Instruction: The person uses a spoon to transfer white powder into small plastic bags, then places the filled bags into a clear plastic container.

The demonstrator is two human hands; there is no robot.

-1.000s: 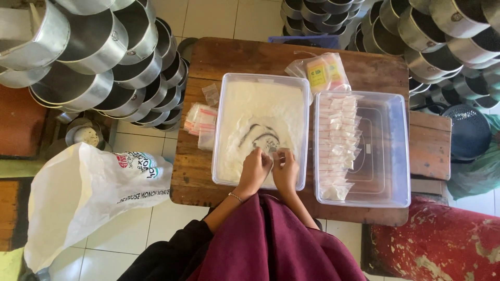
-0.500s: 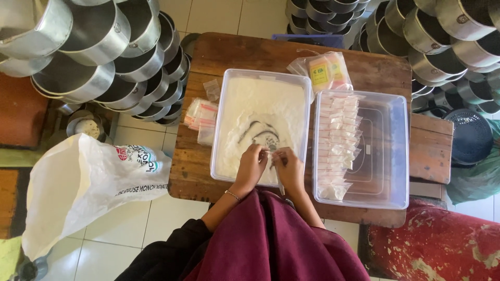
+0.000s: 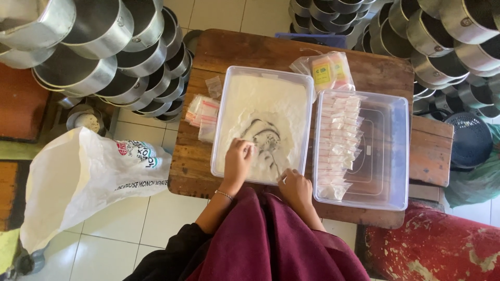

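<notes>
Wooden table (image 3: 250, 49): right hand (image 3: 296, 188) now off powder tub (image 3: 263, 122), both hands' fingers' grip unclear.

A brown wooden table (image 3: 260, 49) holds two clear plastic tubs side by side: one (image 3: 263, 78) full of white powder, one (image 3: 388, 156) with a row of little filled bags (small packets (image 3: 202, 112) lie nearby).

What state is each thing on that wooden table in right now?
Clear plastic tub of white powder: lidless, powder scooped thin near the hands.
Second clear plastic tub: lidless, small filled bags rowed along its left side.
Left hand: in the powder, fingers pinched together.
Right hand: at the tub's near rim.
</notes>
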